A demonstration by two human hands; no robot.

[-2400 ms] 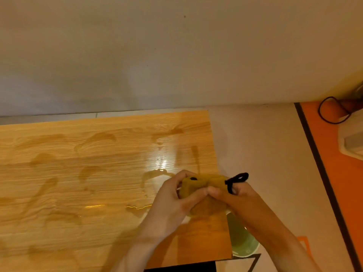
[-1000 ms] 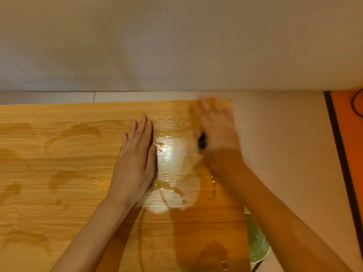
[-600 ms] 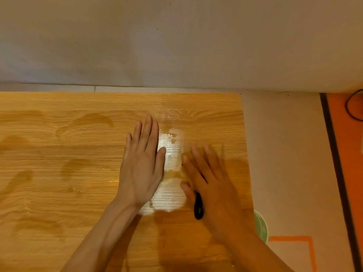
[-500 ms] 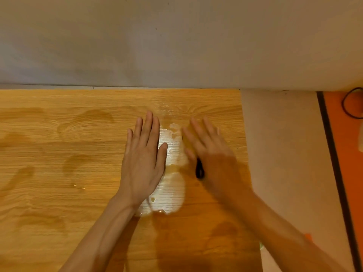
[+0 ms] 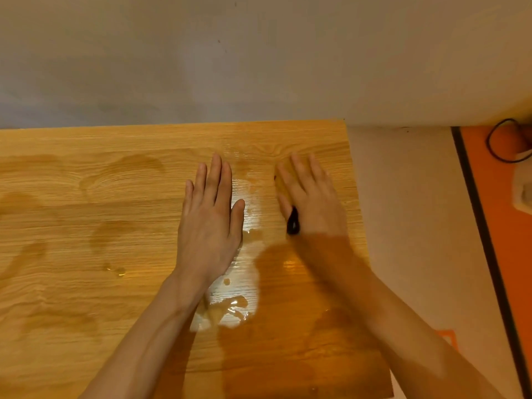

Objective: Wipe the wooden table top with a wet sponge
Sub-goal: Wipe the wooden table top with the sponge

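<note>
The wooden table top (image 5: 86, 254) fills the lower left and shows dark damp streaks, with a shiny wet patch (image 5: 244, 283) between my hands. My left hand (image 5: 210, 226) lies flat on the wood, fingers together, holding nothing. My right hand (image 5: 313, 203) presses flat near the table's right edge on the sponge. The palm hides nearly all of the sponge; only its black loop (image 5: 293, 220) sticks out beside my thumb.
A plain wall (image 5: 259, 53) rises right behind the table's far edge. To the right of the table lies beige floor (image 5: 408, 211), then a black stripe and orange floor (image 5: 512, 283). A black cable (image 5: 501, 145) and a white object (image 5: 522, 191) sit at the far right.
Both hands first held the sponge above the table. The left hand then went flat and stayed, while the right hand rubbed the sponge back and forth, ending slightly farther away and to the right.
</note>
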